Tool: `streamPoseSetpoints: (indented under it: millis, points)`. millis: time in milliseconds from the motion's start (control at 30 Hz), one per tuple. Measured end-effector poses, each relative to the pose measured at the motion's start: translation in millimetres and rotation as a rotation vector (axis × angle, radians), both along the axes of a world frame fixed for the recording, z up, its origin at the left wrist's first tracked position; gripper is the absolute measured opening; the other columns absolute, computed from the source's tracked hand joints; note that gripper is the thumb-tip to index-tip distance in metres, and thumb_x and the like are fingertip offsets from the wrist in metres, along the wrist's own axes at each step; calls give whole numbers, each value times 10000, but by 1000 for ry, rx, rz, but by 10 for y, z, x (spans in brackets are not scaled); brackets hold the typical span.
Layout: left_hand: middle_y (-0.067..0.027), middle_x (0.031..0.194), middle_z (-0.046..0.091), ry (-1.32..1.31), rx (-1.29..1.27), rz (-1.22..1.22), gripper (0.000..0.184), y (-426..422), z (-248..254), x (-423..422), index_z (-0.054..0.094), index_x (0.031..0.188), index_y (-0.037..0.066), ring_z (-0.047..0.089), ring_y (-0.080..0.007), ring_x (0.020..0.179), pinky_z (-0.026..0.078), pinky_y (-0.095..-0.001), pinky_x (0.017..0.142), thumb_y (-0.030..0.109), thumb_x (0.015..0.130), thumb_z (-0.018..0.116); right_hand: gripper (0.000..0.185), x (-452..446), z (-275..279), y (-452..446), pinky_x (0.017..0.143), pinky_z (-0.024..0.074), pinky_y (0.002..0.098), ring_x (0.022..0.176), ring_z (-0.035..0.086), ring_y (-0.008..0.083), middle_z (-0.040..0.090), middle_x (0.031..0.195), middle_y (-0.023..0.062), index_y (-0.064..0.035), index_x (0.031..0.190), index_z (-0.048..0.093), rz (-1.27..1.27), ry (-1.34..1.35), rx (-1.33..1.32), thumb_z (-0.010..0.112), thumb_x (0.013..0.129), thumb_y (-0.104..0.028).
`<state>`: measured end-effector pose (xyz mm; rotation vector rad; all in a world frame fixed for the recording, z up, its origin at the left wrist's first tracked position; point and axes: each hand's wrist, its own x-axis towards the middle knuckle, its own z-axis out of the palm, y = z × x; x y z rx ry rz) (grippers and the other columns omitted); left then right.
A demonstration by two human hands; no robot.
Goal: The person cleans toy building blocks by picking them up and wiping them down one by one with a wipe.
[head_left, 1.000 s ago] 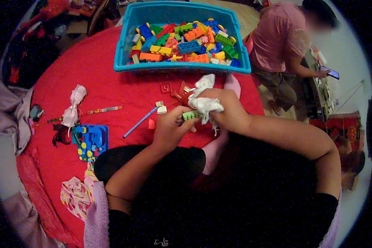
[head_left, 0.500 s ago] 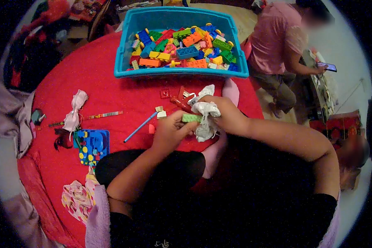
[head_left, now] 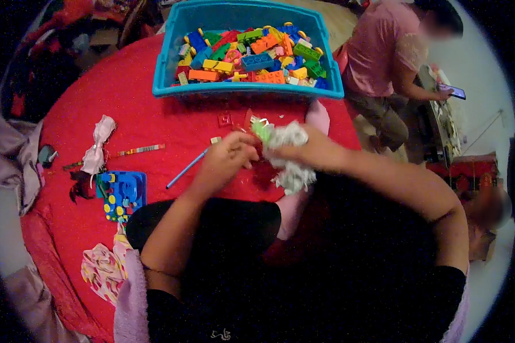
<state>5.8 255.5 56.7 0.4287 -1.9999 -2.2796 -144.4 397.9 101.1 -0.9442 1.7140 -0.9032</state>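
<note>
A light green toy brick (head_left: pixel 261 130) is between my hands, blurred by motion. The curled fingers of my left hand (head_left: pixel 232 157) are at its lower left side, and their exact grip is partly hidden. Crumpled white cloth or tissue (head_left: pixel 292 137) is bunched in my closed right hand (head_left: pixel 315 150), against the brick's right side. Under and behind the hands lie red pieces, among them a square red piece (head_left: pixel 225 119). Left of my left hand are a blue pen-like stick (head_left: pixel 186 170) and a small pale block (head_left: pixel 215 140).
A blue bin (head_left: pixel 246 91) full of colourful toy bricks stands at the back of the red-covered table (head_left: pixel 120 86). To the left lie a pink bow (head_left: pixel 99 146), a blue toy (head_left: pixel 126 191) and a patterned cloth (head_left: pixel 103 271). A person (head_left: pixel 383 51) with a phone sits at right.
The green brick has moved up and been turned, with the white cloth beside it. My left hand has shifted slightly left and up. The view has tilted a little, so the bin appears higher.
</note>
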Motion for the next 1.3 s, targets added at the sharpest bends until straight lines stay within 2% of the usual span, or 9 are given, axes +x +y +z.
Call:
streamPoseSetpoints:
  millis: [200, 300, 533, 767, 967, 1033, 1067, 1133, 1300]
  points:
    - [-69, 813, 578, -101, -265, 138, 278, -107, -355, -41, 513, 1012, 30, 559, -151, 673, 459, -276, 641, 149, 772, 589, 190, -134, 226, -218, 571, 470, 279, 629, 578, 136, 620, 757, 42, -61, 878, 610, -703, -69, -317, 625, 759, -208]
    - [-124, 955, 535, 25, -1048, -22, 384, -16, -745, -51, 519, 995, 43, 539, -277, 871, 456, -375, 713, 139, 651, 660, 255, -74, 64, -18, 687, 456, 279, 805, 562, 141, 577, 929, 51, -37, 1022, 533, -485, 116, -133, 579, 781, -108]
    - [-141, 958, 532, -344, -1324, -301, 267, 107, -955, -196, 505, 981, 53, 538, -289, 913, 472, -388, 721, 178, 748, 545, 267, -100, -1, 26, 692, 451, 267, 804, 553, 134, 572, 920, 40, -42, 1039, 515, -509, 52, -141, 534, 773, -47]
    - [-131, 834, 566, -234, -1409, -193, 150, 214, -980, -169, 547, 846, 47, 573, -267, 816, 482, -373, 630, 100, 716, 495, 263, -235, -191, 114, 653, 459, 264, 772, 557, 128, 574, 908, 38, -50, 1023, 526, -469, 115, -127, 578, 798, -176]
    - [-146, 858, 577, -196, -1058, -187, 151, 280, -910, -159, 540, 876, 12, 592, -272, 716, 469, -371, 590, 124, 779, 511, 344, -167, -63, 31, 669, 456, 273, 773, 562, 145, 587, 894, 58, -16, 1008, 519, -843, -273, -181, 608, 784, -261]
    - [-143, 819, 582, -209, -410, -51, 163, 364, -647, -202, 512, 903, -15, 583, -208, 658, 457, -320, 574, 124, 818, 504, 396, -184, -57, 56, 656, 461, 272, 770, 562, 146, 575, 889, 84, 3, 1045, 443, -690, -207, -171, 576, 810, -287]
    - [-143, 819, 582, -209, -410, -51, 163, 409, -549, -206, 512, 903, -15, 583, -208, 658, 457, -320, 574, 124, 818, 504, 396, -162, -74, 60, 656, 461, 272, 770, 562, 146, 575, 889, 84, 3, 1045, 443, -690, -207, -171, 576, 810, -287]
    - [-116, 787, 576, -53, 113, 38, 177, 489, -386, -191, 485, 966, -20, 551, -136, 651, 445, -263, 592, 110, 846, 475, 400, -58, -95, 78, 636, 470, 269, 767, 564, 153, 565, 877, 104, 7, 1055, 380, -276, -25, -175, 555, 824, -268]
    - [-73, 808, 564, 121, 370, 13, 210, 523, -177, -100, 473, 1031, -14, 522, -104, 685, 432, -229, 641, 98, 854, 478, 239, 39, -24, 75, 617, 482, 288, 750, 585, 167, 577, 872, 84, -13, 948, 504, 122, 150, -337, 583, 724, -24]
